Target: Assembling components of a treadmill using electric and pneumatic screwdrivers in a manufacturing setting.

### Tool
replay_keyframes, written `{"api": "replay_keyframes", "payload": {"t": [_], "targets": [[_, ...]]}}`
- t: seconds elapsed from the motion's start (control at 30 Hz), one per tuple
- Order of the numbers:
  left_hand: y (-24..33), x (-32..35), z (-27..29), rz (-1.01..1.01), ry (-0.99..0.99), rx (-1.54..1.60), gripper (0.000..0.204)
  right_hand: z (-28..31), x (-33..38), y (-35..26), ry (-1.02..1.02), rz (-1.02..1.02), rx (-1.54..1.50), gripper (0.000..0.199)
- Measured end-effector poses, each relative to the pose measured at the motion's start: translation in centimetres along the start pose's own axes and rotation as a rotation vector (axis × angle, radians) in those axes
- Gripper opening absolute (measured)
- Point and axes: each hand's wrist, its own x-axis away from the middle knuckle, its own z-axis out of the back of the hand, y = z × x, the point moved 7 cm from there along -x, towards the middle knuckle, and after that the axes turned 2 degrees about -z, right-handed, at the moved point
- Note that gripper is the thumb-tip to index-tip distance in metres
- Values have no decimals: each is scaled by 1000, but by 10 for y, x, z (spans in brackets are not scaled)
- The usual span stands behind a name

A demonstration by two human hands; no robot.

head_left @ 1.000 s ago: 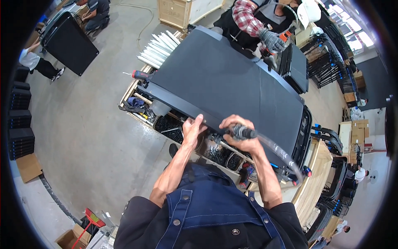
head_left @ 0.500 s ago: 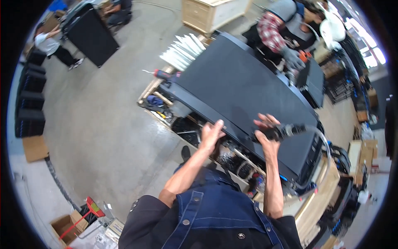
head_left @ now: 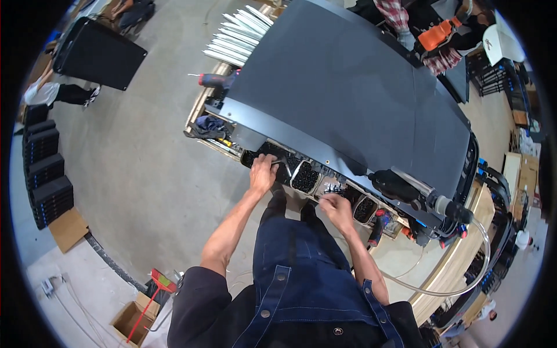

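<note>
My left hand [head_left: 264, 174] is closed on a thin bent metal rod, like a hex key [head_left: 286, 167], over a bin of small black parts. My right hand [head_left: 337, 210] has its fingertips pinched together at a bin of silver screws [head_left: 333, 188]; whatever they hold is too small to make out. Between my hands is a bin of black screws [head_left: 305, 177]. Beyond them lies a large dark deck [head_left: 342, 81], like a treadmill's, with a grey side rail [head_left: 278, 134]. A black air tool [head_left: 400, 187] rests on the deck's near right part, untouched.
A clear hose [head_left: 486, 249] curves from the air tool. A red and black power driver [head_left: 213, 80] lies at the deck's left end, near a stack of white tubes [head_left: 238, 37]. Across the deck, a co-worker's plaid sleeve [head_left: 394, 13] is near an orange tool [head_left: 436, 36].
The air tool has left my right hand and now lies on the deck. Both hands have come down to the bins, and my left now grips the hex key. The view has shifted.
</note>
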Motion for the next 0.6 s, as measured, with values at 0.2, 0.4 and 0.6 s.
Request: {"api": "replay_keyframes", "payload": {"t": [0.2,0.4,0.6], "targets": [[-30,-23,-54,-267,-274,-302,33,-77,-84,29,-22,83,947,40],[31,4,-11,-368,-255,-159,60,-91,-87,61,-90,242,1160,37],[57,59,12,-109,-417,518,46,-66,-80,49,67,63,772,21]]}}
